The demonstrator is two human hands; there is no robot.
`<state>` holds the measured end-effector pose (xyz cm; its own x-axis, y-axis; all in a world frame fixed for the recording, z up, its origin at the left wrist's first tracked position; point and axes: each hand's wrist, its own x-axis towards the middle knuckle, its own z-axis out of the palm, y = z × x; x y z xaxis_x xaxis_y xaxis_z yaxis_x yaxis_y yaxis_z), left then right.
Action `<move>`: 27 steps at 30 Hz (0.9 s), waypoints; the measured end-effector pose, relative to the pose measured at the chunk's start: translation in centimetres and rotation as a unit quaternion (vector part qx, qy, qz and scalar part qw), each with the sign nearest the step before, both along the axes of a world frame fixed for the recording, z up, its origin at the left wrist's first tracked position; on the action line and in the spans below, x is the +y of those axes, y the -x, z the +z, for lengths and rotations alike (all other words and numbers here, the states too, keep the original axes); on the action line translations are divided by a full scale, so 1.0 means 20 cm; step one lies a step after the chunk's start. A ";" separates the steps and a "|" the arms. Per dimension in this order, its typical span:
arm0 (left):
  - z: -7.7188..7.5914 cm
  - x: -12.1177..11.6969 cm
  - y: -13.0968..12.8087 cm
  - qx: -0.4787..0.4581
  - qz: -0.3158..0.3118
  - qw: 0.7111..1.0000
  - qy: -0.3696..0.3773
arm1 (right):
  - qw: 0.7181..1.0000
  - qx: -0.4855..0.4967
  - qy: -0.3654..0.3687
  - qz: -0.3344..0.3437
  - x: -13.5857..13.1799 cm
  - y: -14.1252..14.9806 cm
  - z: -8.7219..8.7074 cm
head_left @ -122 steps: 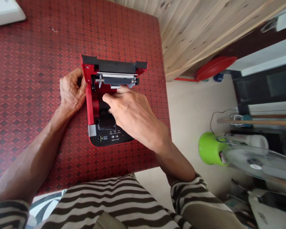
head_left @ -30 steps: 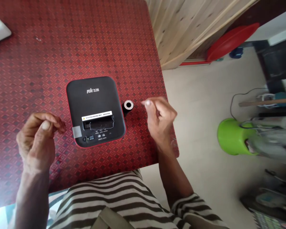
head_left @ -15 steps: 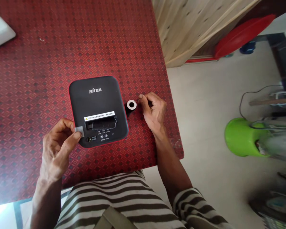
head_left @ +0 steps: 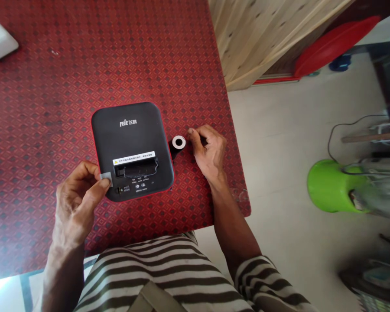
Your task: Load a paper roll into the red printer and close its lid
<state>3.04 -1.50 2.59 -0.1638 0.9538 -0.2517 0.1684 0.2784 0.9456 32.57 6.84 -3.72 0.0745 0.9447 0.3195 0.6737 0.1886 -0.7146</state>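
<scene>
A black receipt printer (head_left: 130,138) with a red rim lies on the table, its slot and white warning label facing up. At its lower left corner, my left hand (head_left: 79,195) pinches a small translucent strip (head_left: 106,177), like tape or film, between thumb and fingers. The strip overlaps the printer's edge. Right of the printer stands a small paper roll (head_left: 183,142) with a dark side and a pale ring-shaped end. My right hand (head_left: 209,149) rests on the table just beyond the roll, apart from it, its fingers curled in with nothing visible in them.
The table (head_left: 84,56) has a red patterned cover; its right edge runs close beside my right forearm. A white object (head_left: 0,41) sits at the upper left. On the floor at right stand a green bucket (head_left: 326,186) and a red basin-like object (head_left: 331,47).
Hands, strip and roll hold nearly the same places. The printer appears very slightly further left, along with a small shift of the whole view.
</scene>
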 end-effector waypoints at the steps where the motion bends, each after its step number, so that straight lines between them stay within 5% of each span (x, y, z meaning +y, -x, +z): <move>1: 0.00 0.00 0.00 -0.003 0.002 1.000 -0.001 | 1.000 -0.001 0.000 0.000 0.00 0.00 0.00; 15: 0.05 0.05 -0.09 -0.110 0.050 0.991 0.054 | 1.000 -0.011 -0.001 -0.001 0.00 0.00 -0.01; 27: 0.02 0.04 -0.05 -0.066 0.030 0.997 0.034 | 1.000 -0.019 0.007 -0.003 0.00 0.00 -0.01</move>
<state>3.97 -0.80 2.92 -0.1808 0.9234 -0.3386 0.0244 0.3484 0.9370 32.57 6.86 -4.01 0.0680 0.9487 0.3088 0.7007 0.1749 -0.6917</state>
